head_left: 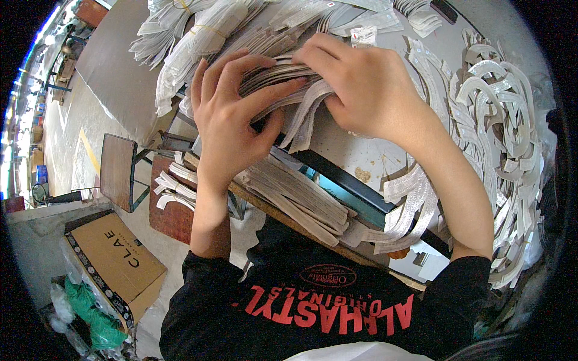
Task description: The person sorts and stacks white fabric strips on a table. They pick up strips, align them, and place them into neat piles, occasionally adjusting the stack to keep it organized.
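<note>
We found the left hand [227, 114] curled round a strip stack [268, 79] over the table's [385, 150] near edge, the right hand [373, 84] pinching it. Loose strips [501, 99] along the right edge appeared ungathered; banded bundles [201, 45] toward the far-left corner looked finished.

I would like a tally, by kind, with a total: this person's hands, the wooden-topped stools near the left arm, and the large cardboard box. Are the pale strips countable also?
Left hand and right hand: 2
Brown stool and reddish-brown stool: 2
Large cardboard box: 1
Total: 5
Pale strips: too overlapped to count
</note>
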`<control>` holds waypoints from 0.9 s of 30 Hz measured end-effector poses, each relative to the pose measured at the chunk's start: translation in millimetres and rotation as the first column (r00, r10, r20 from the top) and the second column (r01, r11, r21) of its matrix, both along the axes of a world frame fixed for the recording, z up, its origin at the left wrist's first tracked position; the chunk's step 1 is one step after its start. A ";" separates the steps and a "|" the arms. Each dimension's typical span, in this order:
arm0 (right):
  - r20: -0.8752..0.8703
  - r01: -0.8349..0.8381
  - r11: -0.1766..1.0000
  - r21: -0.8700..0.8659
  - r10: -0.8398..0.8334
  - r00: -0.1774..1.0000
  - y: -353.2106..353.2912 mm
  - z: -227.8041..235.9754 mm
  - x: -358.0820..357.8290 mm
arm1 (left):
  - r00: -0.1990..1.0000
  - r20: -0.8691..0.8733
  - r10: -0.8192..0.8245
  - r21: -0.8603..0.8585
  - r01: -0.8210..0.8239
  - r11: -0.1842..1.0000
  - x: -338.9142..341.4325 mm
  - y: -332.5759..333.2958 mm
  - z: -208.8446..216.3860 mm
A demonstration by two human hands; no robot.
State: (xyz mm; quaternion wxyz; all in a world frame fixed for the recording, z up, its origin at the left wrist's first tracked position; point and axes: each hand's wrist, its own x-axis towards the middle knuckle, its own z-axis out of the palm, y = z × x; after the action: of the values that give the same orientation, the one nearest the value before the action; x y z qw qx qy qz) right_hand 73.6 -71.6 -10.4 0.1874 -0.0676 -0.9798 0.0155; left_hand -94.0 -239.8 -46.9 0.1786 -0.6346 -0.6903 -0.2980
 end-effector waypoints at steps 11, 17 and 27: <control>0.029 0.096 0.995 -0.016 -0.096 0.995 -2.6 -1.1 -0.8 | 1.000 -0.014 0.022 0.008 -0.022 1.000 2.4 0.6 0.0; 0.043 0.067 0.998 0.000 -0.067 0.997 -0.5 1.3 -0.4 | 1.000 -0.023 0.013 0.020 -0.012 1.000 1.4 0.8 0.1; 0.109 0.094 0.996 0.004 -0.094 0.990 -1.9 2.5 -0.8 | 1.000 -0.015 0.013 0.035 -0.012 0.999 1.4 0.8 0.0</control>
State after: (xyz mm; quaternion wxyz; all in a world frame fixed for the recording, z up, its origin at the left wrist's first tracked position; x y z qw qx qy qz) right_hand 72.9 -73.5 -7.9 0.1343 -0.1146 -0.9843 0.0035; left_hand -92.6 -238.9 -46.9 0.1969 -0.6292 -0.6876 -0.3042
